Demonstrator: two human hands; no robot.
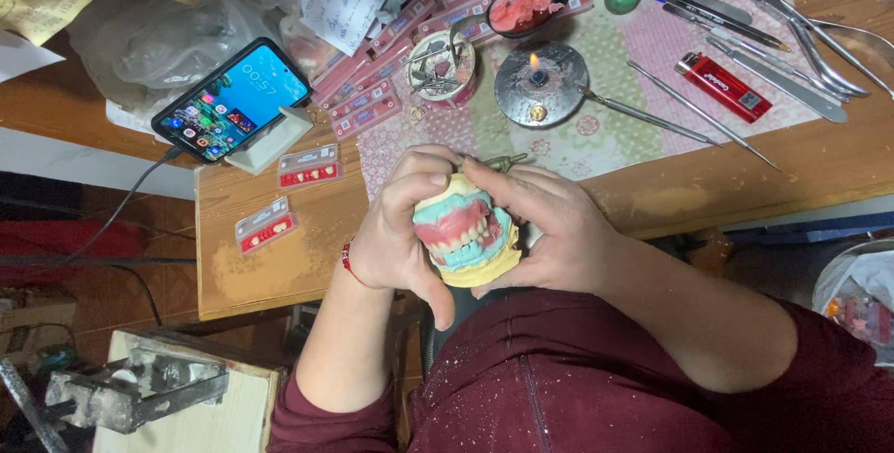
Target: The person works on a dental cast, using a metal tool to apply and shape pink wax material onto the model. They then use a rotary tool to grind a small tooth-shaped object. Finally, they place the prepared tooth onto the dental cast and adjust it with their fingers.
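Both my hands hold a dental model close to my chest: yellow plaster casts with teal bases, pink wax gums and white teeth. My left hand wraps its left side, thumb lying down the front. My right hand cups the right side, its fingertips on top of the cast. A metal articulator part shows just behind the model.
On the wooden table: a lit spirit burner, a bowl of pink wax, a red lighter, several metal instruments, tooth cards, a phone on a stand. A vise sits lower left.
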